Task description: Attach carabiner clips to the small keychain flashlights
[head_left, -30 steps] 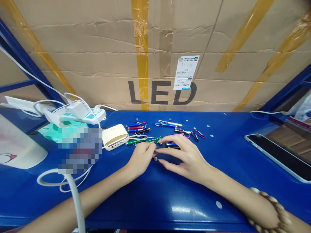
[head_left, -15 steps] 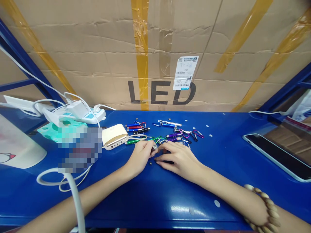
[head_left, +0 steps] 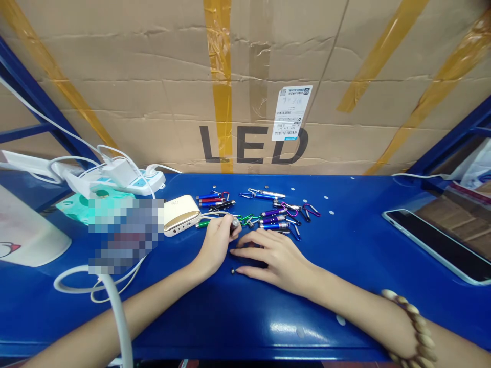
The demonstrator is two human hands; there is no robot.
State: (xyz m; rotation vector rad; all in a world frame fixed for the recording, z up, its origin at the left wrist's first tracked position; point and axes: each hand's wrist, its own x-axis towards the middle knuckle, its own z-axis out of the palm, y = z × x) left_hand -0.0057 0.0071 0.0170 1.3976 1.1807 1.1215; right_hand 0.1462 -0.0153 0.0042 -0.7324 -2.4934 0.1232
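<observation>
My left hand (head_left: 218, 237) is closed around a mini flashlight (head_left: 235, 223), whose round silver end shows past the fingers; the rest of it is covered. Just to the right, my right hand (head_left: 274, 258) is open over the table, fingers spread and bent, with nothing visible in them. At the tip of its thumb lies a tiny dark metal piece (head_left: 232, 271), perhaps a button cell; whether they touch I cannot tell. Beyond the hands lie several keychain flashlights, among them a purple one (head_left: 273, 211), a blue one (head_left: 274, 225) and a green one (head_left: 203, 224), with small carabiner clips.
A white power bank (head_left: 181, 214) with a cable sits left of the flashlights. Further left are a power strip (head_left: 151, 181), a green pack (head_left: 82, 204) and a white container (head_left: 32, 230). A phone (head_left: 437, 245) lies at right. A large cardboard box (head_left: 161, 112) stands behind.
My left hand has shifted slightly left and up with the flashlight. My right hand's fingers have spread, and its thumb is now beside the tiny metal piece, which sits lower in view.
</observation>
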